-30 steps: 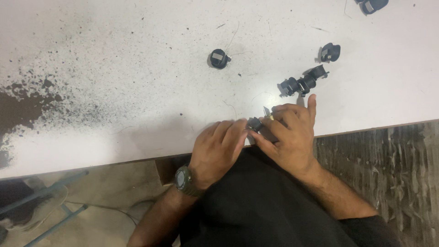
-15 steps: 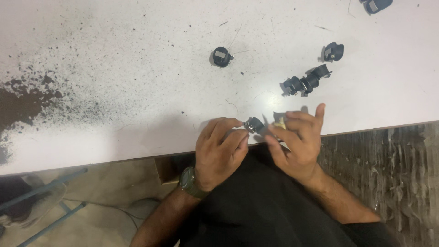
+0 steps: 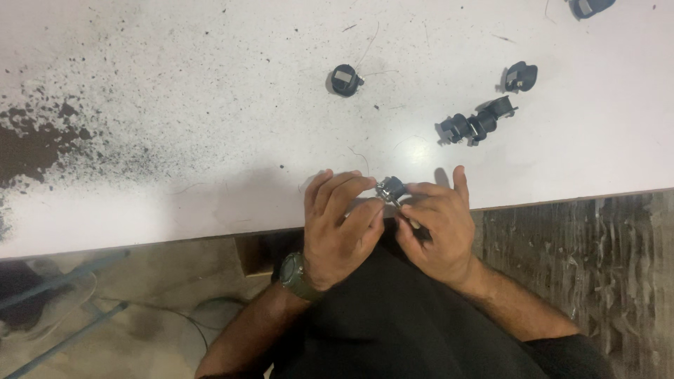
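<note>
Small dark part with a metal end [image 3: 388, 189] is sitting between both hands, just over the near edge of the white table [image 3: 210, 84]. Metal end is pointing toward the left hand [image 3: 338, 228]; dark body is lying toward the right hand [image 3: 437, 228], so the long axis is running roughly along the table edge. Left fingertips are pinching the metal end, thumb under, fingers curled over. Right hand is closing on the dark body from the other side, index finger lifted and spread; how firmly it is clamping, cannot tell. Both hands are equally near; the part is touching both.

Beyond it, toward the far right of the table, a dark two-piece assembly [image 3: 476, 124] is lying well apart, with a small dark cap [image 3: 520, 76] further out. A round dark piece [image 3: 345, 79] is resting near the middle. Dark powder [image 3: 35, 147] is spreading over the left edge. Open surface is lying directly ahead of the hands.
</note>
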Tool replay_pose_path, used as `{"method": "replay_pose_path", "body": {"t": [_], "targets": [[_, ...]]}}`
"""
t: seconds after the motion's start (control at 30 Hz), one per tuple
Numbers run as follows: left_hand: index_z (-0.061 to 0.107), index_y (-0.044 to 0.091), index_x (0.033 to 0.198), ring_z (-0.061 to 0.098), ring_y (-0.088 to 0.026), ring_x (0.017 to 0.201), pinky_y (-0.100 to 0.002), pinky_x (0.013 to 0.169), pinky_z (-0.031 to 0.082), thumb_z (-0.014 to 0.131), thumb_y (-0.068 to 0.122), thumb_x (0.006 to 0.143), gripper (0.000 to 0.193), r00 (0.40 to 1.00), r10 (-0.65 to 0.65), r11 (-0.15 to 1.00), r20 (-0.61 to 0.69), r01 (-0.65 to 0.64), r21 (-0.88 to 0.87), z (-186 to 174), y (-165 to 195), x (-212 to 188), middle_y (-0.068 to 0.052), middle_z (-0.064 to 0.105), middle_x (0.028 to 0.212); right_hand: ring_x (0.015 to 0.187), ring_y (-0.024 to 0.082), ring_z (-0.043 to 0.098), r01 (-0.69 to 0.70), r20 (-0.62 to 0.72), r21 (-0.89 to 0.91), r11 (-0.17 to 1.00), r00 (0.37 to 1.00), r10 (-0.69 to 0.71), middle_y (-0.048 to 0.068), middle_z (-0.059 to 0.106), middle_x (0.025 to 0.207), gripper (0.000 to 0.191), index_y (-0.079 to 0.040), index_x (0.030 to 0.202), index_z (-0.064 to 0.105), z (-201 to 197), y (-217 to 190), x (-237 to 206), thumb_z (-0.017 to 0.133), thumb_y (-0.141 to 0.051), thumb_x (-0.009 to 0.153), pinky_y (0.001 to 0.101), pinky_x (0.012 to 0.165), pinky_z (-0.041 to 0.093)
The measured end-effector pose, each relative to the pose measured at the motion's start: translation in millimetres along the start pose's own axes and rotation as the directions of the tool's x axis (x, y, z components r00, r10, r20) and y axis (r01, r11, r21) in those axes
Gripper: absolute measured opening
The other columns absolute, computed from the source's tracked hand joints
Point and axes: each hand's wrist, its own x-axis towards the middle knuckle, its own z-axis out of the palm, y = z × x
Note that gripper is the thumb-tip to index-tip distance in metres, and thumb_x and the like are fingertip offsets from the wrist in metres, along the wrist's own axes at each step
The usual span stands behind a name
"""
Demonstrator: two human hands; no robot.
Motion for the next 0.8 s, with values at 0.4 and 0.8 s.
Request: {"method": "replay_pose_path", "body": {"t": [0.4,0.8], "targets": [[0.065,0.012,0.107,0.053,-0.029,0.135,-0.055,0.118,0.037,0.084,0.008,0.085,0.030,0.993,0.091,0.994,0.075,-0.095,0.052,-0.1,-7.0,-1.9,-0.009,0.057,0.137,0.111,0.029,0.069,-0.039,0.007,0.001,0.999,0.999,0.039,0.008,0.067,0.089,0.022,-0.005,0.095,0.068,2.2,-1.8,3.3,0.079,0.002,0.078,0.0660,0.127,0.023],[0.066,0.014,0.104,0.056,-0.025,0.131,-0.052,0.118,0.039,0.081,0.011,0.090,0.021,0.996,-0.054,0.996,0.065,0.050,0.069,6.0,-5.8,-0.1,-0.004,0.060,0.129,0.113,0.029,0.069,-0.014,0.010,0.000,1.000,1.000,0.014,0.007,0.067,0.091,0.024,-0.007,0.098,0.067,4.8,4.6,-3.1,0.080,0.002,0.079,0.0638,0.127,0.023]]}}
